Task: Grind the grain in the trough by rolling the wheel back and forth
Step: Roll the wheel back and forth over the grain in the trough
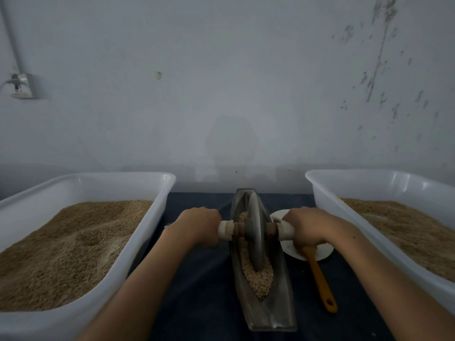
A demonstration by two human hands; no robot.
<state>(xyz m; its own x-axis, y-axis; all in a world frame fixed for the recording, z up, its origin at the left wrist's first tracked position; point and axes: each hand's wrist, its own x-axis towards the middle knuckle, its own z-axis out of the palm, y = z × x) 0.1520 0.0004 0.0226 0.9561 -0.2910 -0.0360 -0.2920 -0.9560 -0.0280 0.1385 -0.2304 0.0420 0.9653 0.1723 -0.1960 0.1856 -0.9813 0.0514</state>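
Both hands are clamped on the one axle that runs through the wheel [254, 238]: the left hand [198, 226] has its fingers curled fully round the white-wrapped handle end left of the trough, and the right hand [304, 227] is wrapped the same way round the handle end on the right side. The hands sit well apart, one on each side of the single dark, boat-shaped trough [264, 313], which lies lengthwise on the dark-covered table [204, 291] between the forearms. The one grey disc-shaped wheel stands upright on edge in the trough's groove, about midway along it, with the grain [259, 279] heaped round its base and toward the near end. Two white plastic tubs flank the trough, a left tub [138, 178] and a right tub [344, 174], each holding a bed of tan grain. Just right of the trough, partly under the right hand, lie one white dish [323, 252] and one orange-handled utensil [320, 279], its head resting on the dish.
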